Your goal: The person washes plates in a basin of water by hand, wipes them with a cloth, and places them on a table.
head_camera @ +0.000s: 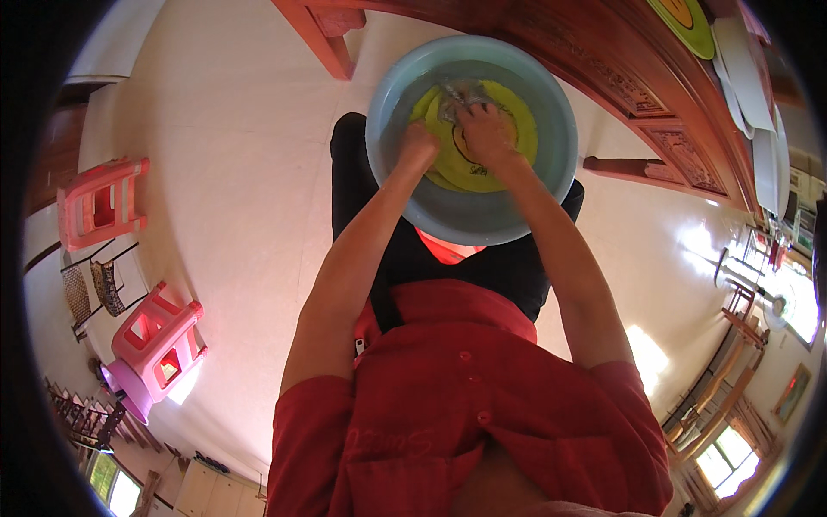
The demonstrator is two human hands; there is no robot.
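Observation:
A light-blue plastic basin (475, 232) holding water stands between my knees. In it lies a round yellow-green plate (526, 139) with an orange centre and dark writing; it looks like a smaller disc of the same colour overlaps it. My left hand (420, 147) is closed at the plate's left edge, its fingertips hidden. My right hand (486, 132) reaches over the plate, its fingers on a crumpled, greyish, partly see-through piece (460, 94), perhaps a cloth or plastic film. Water blurs its outline.
A carved red-wood table (620, 84) curves close beyond the basin, bearing another green plate (688, 26) and white dishes (743, 77). Its leg (623, 167) stands right of the basin. Pink plastic stools (103, 203) stand on the pale floor (239, 161) at left. A standing fan (775, 304) is at right.

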